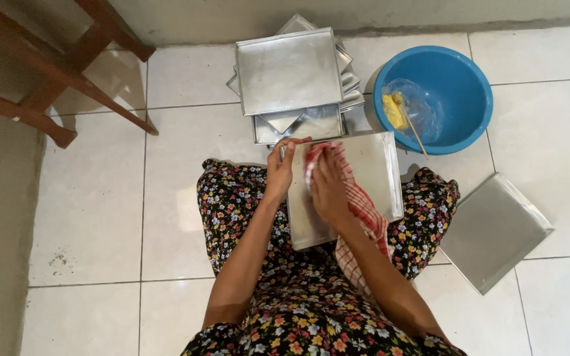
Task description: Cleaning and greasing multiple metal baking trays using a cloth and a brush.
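A white tiled floor [87, 217] is carrying everything here. A stack of metal trays [289, 69] is sitting ahead of the knees, with a blue bowl [460, 79] just beside it and a single tray [496, 231] lying apart. A metal tray [377, 171] is resting on the lap. The left hand [280, 168] is gripping its edge, fingers curled around it. The right hand [330, 188] is pressing a red checked cloth [364, 211] onto it, fingers closed over the cloth.

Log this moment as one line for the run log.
left hand: grips tray edge | right hand: presses checked cloth on metal tray | tray on lap | nearby: tray stack, blue bowl
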